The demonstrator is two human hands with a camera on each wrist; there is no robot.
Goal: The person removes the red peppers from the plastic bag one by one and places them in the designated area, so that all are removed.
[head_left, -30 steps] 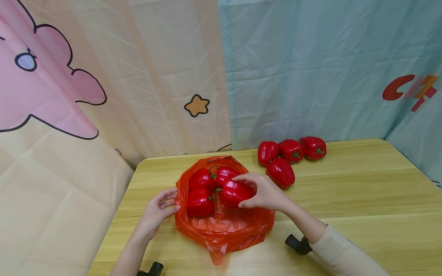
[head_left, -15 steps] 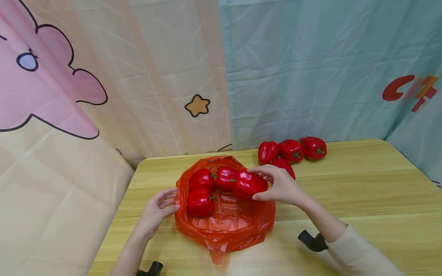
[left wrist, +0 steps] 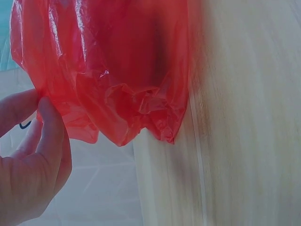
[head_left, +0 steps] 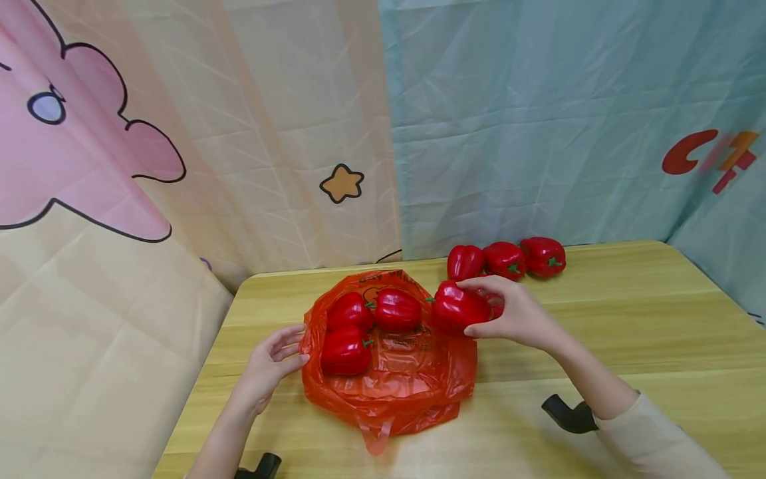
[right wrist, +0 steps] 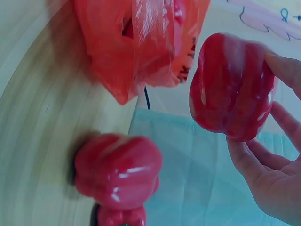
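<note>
A red plastic bag (head_left: 383,402) lies open on the table, with three red bell peppers inside, one of them at the bag's back (head_left: 397,310). My right hand (head_left: 517,313) grips another pepper (head_left: 457,306) between thumb and fingers, over the bag's right rim. In the right wrist view that pepper (right wrist: 233,87) is raised off the table, beside the bag (right wrist: 113,52). At the bag's left rim is my left hand (head_left: 269,366); in the left wrist view its thumb and fingers (left wrist: 51,125) pinch the edge of the bag (left wrist: 127,52).
Several red peppers sit at the table's back, right of the bag, the farthest right one beside the cloth wall (head_left: 543,257). Another is partly hidden behind my right hand. Black curved pieces (head_left: 568,414) are at both wrists. Patterned curtains rise behind the wooden table (head_left: 646,319).
My right hand has moved right with its pepper, from above the bag's middle to its right rim. The left hand has stayed at the left rim.
</note>
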